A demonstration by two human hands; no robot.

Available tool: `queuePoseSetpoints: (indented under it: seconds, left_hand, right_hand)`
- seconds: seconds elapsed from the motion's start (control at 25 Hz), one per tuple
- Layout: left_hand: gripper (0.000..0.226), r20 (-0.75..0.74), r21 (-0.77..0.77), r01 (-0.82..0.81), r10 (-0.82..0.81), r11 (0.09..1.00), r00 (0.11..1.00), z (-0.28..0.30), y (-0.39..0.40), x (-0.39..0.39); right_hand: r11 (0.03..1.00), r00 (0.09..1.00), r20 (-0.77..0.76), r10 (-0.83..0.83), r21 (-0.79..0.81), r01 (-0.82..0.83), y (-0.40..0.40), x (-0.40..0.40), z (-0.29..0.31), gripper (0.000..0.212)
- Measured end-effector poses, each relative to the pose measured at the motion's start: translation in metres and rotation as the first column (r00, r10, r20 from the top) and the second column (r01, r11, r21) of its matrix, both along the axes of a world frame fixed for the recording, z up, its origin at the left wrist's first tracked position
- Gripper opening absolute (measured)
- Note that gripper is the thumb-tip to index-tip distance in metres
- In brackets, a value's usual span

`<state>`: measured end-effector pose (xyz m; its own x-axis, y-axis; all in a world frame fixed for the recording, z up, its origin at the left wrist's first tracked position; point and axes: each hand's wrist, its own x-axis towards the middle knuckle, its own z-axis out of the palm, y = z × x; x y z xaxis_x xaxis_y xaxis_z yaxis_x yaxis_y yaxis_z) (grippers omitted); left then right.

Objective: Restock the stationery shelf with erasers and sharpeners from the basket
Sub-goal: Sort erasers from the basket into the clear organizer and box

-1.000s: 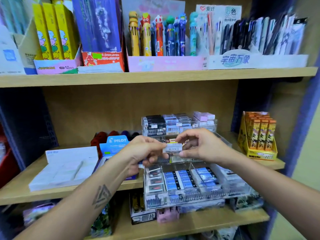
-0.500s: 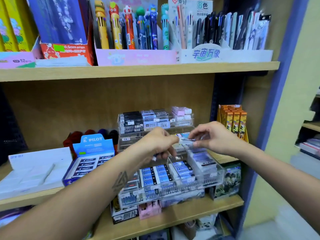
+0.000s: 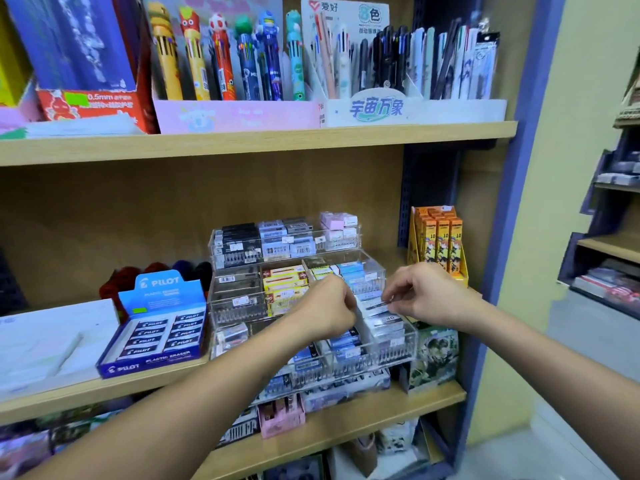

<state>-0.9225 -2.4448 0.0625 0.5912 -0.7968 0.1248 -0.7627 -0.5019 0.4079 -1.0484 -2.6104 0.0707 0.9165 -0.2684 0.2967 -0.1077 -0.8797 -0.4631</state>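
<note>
Erasers (image 3: pixel 381 308) get seated in the acrylic organizer's (image 3: pixel 398 355) right compartment, right hand (image 3: pixel 427 294) pinching 1, left hand (image 3: pixel 325 308) curled alongside to steady.

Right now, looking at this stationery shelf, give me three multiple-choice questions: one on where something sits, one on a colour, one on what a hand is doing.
1. Where is the Pilot eraser box?
A. left of the clear tiered organizer
B. on the top shelf
C. right of the orange boxes

2. What colour is its header card?
A. red
B. blue
C. green

3. What is the right hand doing?
A. hanging open
B. pressing flat
C. pinching a white eraser

A, it stands left of the organizer; B, the card is blue; C, fingertips close on it.
</note>
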Motion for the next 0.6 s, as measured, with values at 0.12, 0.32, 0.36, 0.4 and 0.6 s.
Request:
queuePoseSetpoints:
  seconds: [0.12, 0.32, 0.36, 0.4, 0.6]
  left_hand:
    - [0.024, -0.058, -0.009, -0.010, 0.010, 1.000, 0.998, 0.005, 0.002, -0.005]
    - [0.036, -0.819, -0.340, -0.310, -0.118, 0.888, 0.561, 0.026, 0.022, -0.009]
    - [0.043, -0.893, -0.349, -0.352, -0.194, 0.868, 0.406, 0.029, 0.028, -0.006]
    - [0.048, -0.918, -0.357, -0.360, -0.253, 0.862, 0.304, 0.030, 0.033, -0.005]
    - [0.056, -0.905, -0.424, -0.363, -0.369, 0.830, 0.215, 0.033, 0.052, -0.004]
  right_hand:
    - [0.999, 1.000, -0.002, 0.004, -0.048, -0.004, 0.002, 0.000, -0.003, 0.012]
    - [0.999, 0.993, 0.113, 0.033, -0.030, -0.030, 0.024, 0.001, 0.012, 0.012]
    - [0.996, 0.984, 0.161, 0.078, 0.036, -0.084, 0.035, 0.003, 0.018, 0.018]
    - [0.982, 0.972, 0.196, 0.131, 0.105, -0.154, 0.048, 0.005, 0.023, 0.024]
    - [0.925, 0.938, 0.143, 0.315, 0.176, -0.337, 0.096, 0.022, 0.025, 0.043]
